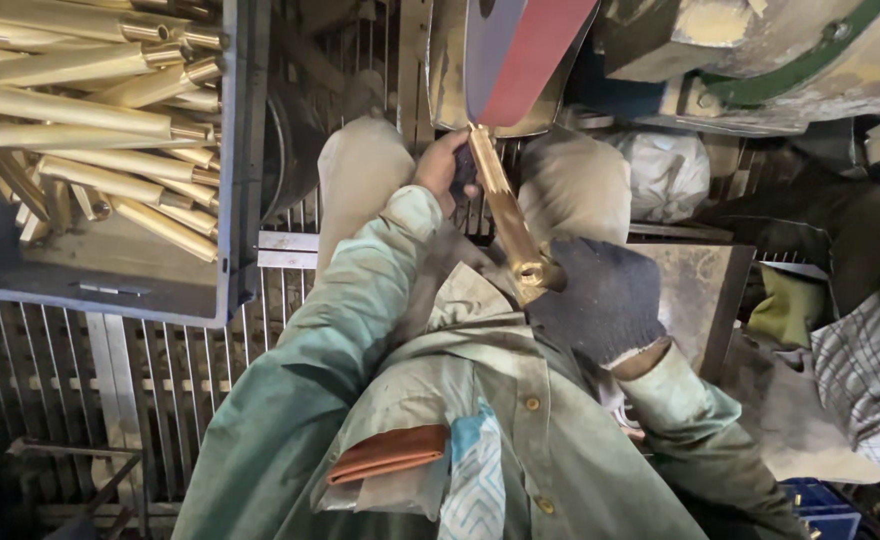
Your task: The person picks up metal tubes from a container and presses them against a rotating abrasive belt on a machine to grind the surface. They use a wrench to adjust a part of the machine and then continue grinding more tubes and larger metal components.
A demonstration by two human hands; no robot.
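Counts:
- brass tubes in tray, upper left of frame: roughly 15 visible, stacked and overlapping, exact number can't be told
- grey tray holding them: 1
- brass rod at centre, against the belt: 1
- sanding belt, red face, top centre: 1
- hands: 2, left hand bare, right hand in a dark glove
- dark gloves: 1
- knees in beige trousers, centre: 2
- shirt buttons visible: 2
- orange-brown wallet in chest pocket: 1
- checked cloth, right edge: 1
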